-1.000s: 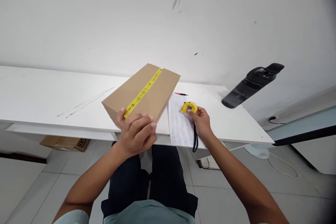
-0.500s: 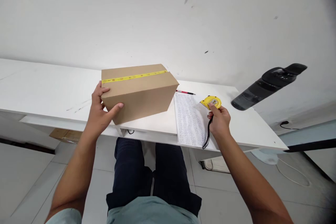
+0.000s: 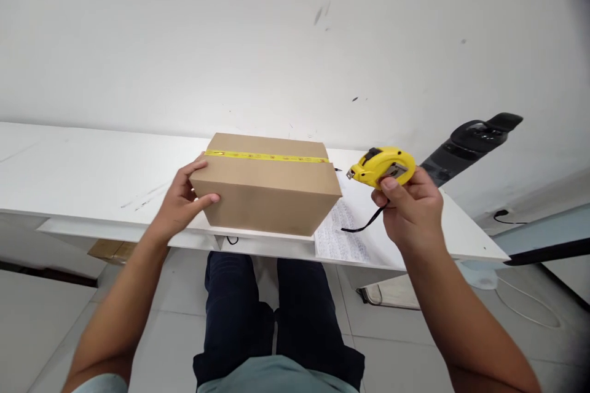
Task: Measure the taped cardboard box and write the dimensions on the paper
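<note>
A brown cardboard box (image 3: 267, 212) with a strip of yellow printed tape (image 3: 271, 157) along its top rests at the front of the white desk (image 3: 87, 166). My left hand (image 3: 184, 199) grips its left end, thumb on the front face and fingers at the top edge and side. Raised to the right of the box, my right hand (image 3: 412, 206) holds a yellow tape measure (image 3: 385, 166), its blade drawn in and the metal hook at the left. From it dangles a black wrist strap (image 3: 364, 224).
A handwritten sheet (image 3: 343, 233) lies right of the box, partly covered by it. Just the tip of a pen (image 3: 338, 169) shows behind the box. A dark bottle (image 3: 465, 150) stands at the right, partly behind my right hand. The wall (image 3: 276, 43) rises behind the desk.
My right hand has lifted the tape measure up and nearer to me. The box has turned and shifted right under my left hand, covering more of the sheet and most of the pen.
</note>
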`<move>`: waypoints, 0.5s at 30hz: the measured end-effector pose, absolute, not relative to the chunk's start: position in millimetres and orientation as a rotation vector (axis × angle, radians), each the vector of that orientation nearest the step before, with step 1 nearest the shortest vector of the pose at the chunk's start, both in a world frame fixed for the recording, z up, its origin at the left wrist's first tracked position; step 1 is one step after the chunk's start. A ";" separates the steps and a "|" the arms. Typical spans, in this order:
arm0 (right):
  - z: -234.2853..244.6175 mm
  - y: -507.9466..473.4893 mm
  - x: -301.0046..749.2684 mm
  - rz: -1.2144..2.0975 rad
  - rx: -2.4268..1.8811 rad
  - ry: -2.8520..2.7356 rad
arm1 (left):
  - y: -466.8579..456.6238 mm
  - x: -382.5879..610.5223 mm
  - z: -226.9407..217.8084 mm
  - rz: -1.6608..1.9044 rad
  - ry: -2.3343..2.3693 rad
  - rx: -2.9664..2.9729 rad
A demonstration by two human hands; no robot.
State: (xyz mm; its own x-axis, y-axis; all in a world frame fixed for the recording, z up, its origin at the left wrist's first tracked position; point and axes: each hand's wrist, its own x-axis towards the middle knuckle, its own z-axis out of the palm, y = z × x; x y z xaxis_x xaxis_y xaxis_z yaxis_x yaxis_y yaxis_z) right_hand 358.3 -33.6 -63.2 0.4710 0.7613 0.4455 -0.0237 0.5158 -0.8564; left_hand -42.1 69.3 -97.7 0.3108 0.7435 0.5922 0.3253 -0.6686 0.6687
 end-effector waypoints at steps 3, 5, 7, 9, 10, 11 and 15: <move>-51.5 -51.9 343.8 0.512 -0.895 -1.156 | 41.0 -11.9 -99.9 1.466 1.084 2.322; -45.1 -65.4 330.6 0.518 -0.912 -1.280 | 15.5 8.9 -97.0 1.679 1.072 2.476; -41.1 -77.5 315.0 0.599 -0.926 -1.391 | -11.5 26.0 -92.5 1.883 0.982 2.608; -40.4 -86.8 299.4 0.730 -0.919 -1.485 | -36.1 37.4 -88.7 2.021 0.862 2.717; -41.3 -90.2 292.5 0.802 -0.904 -1.519 | -46.4 40.7 -87.3 2.036 0.811 2.765; -42.7 -92.7 286.6 0.875 -0.887 -1.543 | -55.0 42.5 -86.1 2.023 0.769 2.806; -49.9 -96.6 275.4 1.117 -0.833 -1.538 | -70.2 38.1 -78.0 1.891 0.632 2.952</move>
